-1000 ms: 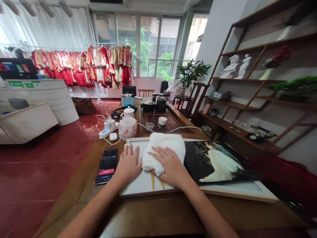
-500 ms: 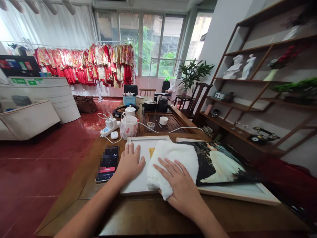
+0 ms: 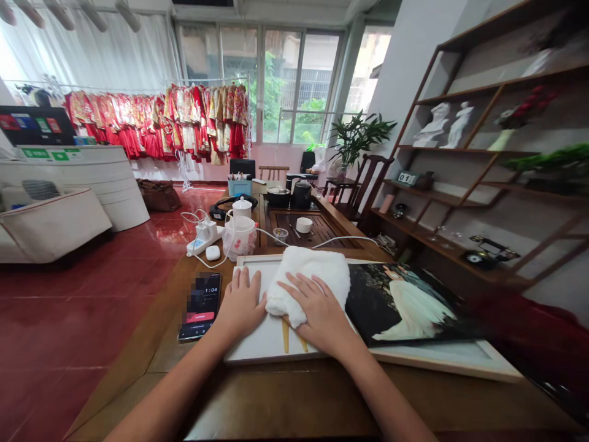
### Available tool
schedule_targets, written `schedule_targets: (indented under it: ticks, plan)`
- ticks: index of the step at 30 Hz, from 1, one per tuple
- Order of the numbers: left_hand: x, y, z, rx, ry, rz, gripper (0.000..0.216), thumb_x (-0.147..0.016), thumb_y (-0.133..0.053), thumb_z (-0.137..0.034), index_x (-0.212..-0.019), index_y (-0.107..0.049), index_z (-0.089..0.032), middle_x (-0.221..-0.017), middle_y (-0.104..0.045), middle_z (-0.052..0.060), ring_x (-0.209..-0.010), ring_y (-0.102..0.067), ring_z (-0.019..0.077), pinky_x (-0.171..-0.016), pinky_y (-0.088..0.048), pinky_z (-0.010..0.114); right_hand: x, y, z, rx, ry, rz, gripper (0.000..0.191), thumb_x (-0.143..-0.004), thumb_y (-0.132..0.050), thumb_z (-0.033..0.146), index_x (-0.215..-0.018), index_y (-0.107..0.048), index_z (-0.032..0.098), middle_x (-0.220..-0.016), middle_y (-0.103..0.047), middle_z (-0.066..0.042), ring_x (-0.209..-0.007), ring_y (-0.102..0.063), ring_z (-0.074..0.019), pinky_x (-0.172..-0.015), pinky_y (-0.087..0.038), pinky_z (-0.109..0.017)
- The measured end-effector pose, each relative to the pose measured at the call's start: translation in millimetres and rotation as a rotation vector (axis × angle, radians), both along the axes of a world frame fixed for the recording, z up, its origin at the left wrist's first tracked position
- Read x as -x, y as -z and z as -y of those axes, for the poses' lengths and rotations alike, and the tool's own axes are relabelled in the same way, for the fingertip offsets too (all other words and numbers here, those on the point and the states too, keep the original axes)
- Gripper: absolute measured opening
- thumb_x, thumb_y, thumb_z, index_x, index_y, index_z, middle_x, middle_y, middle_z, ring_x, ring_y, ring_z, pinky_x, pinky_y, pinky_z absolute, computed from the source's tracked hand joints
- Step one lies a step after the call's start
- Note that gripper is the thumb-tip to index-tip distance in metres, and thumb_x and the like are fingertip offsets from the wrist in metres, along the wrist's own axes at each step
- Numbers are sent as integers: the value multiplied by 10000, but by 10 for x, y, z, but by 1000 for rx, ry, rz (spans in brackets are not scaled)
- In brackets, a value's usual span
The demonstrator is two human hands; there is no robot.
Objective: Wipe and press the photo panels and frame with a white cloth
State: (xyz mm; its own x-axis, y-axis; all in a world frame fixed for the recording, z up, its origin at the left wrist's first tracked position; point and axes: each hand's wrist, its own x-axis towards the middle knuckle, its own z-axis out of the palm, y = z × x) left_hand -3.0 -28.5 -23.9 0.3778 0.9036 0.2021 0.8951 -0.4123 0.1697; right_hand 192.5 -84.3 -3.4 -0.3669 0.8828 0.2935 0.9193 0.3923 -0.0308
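My left hand point(image 3: 242, 305) lies flat on the left part of a white panel point(image 3: 253, 347), fingers spread, holding nothing. A folded white towel point(image 3: 329, 270) rests on that panel under my right hand point(image 3: 319, 313), whose outstretched fingers press on it from above. Below the towel's lower edge, yellow strips point(image 3: 286, 336) show on the panel; the towel covers the rest of them. To the right, a dark photo print point(image 3: 414, 307) with a pale gown lies over a light wooden frame point(image 3: 494, 362).
A phone point(image 3: 202, 307) lies left of the panel on the wooden table point(image 3: 257, 402). Behind stand a white power strip point(image 3: 202, 242), a cup in a ruffled cover point(image 3: 240, 238) and a tea tray point(image 3: 285, 222). A white cable point(image 3: 345, 239) crosses the table. Shelves point(image 3: 478, 147) rise at right.
My right hand and the towel have slid up and to the left on the panel. Yellow strips have come into view below the towel. My left hand stays in place.
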Motion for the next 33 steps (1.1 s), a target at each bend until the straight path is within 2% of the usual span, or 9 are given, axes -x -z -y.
schedule_targets:
  ticks: [11,15,24,28,33]
  plan:
    - [-12,3,6,-14,-4,37,543,-923,-354,-416,-1401,-357,-158,-1474,-312,207,-1386,-226,378,-1057,-289,493,7,84,577,-52,29,51,687,-793,-518,270,-1452,-328,296,-1512,-329,-29,-1349,-321,-245,-1113,-172,-474]
    - [-12,10,9,-18,-5,36,550,-925,-351,-424,-1408,-347,-160,-1483,-299,205,-1391,-216,375,-1062,-279,486,5,66,502,-26,20,45,660,-806,-518,299,-1444,-346,295,-1496,-360,-36,-1336,-342,-252,-1106,-179,-482]
    - [-1,-21,16,41,-8,-6,568,-931,-349,-426,-1439,-299,-176,-1510,-265,187,-1405,-186,353,-1066,-255,472,15,-13,-12,13,12,-9,593,-839,-515,399,-1413,-401,303,-1485,-380,-44,-1336,-341,-258,-1110,-183,-479]
    - [4,-21,17,32,-8,-6,569,-933,-346,-431,-1440,-299,-176,-1505,-272,184,-1404,-187,355,-1067,-261,468,23,-25,22,18,7,-17,586,-847,-498,372,-1419,-397,289,-1493,-365,-56,-1344,-330,-260,-1118,-169,-479]
    - [2,15,8,-2,-9,14,554,-939,-331,-427,-1432,-307,-174,-1496,-287,181,-1400,-201,347,-1075,-258,464,28,3,286,19,16,7,695,-779,-523,254,-1449,-340,290,-1510,-332,-52,-1359,-307,-258,-1124,-161,-484]
